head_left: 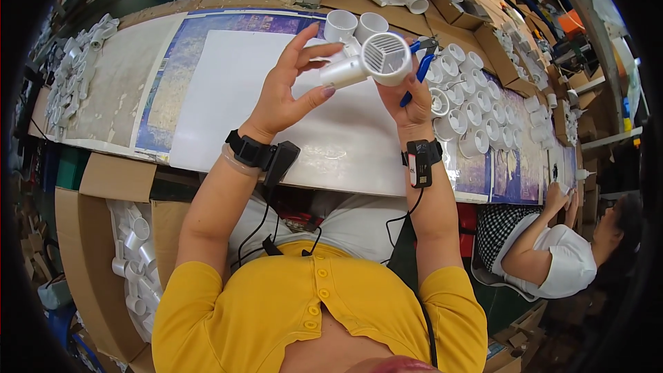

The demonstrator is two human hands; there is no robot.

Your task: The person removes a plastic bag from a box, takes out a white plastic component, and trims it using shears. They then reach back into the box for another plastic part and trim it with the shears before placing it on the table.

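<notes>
A white plastic hair dryer housing (387, 59), with a round slatted grille and a short tube at its side, is raised over the table. My right hand (413, 102) is closed on its round part. The same hand also keeps blue-handled nippers (425, 72) against its palm, jaws pointing up and away. My left hand (286, 93) is open at the tube's left end, fingers spread and thumb close beneath it; whether it touches the tube I cannot tell. Behind the housing, two white round housings (341, 25) stand on the table.
Rows of white round housings (473, 112) fill the table's right side. White parts are heaped at the far left (79, 72). A white sheet (228, 110) lies before me. An open carton (90, 255) of parts stands lower left. A co-worker (545, 252) sits at right.
</notes>
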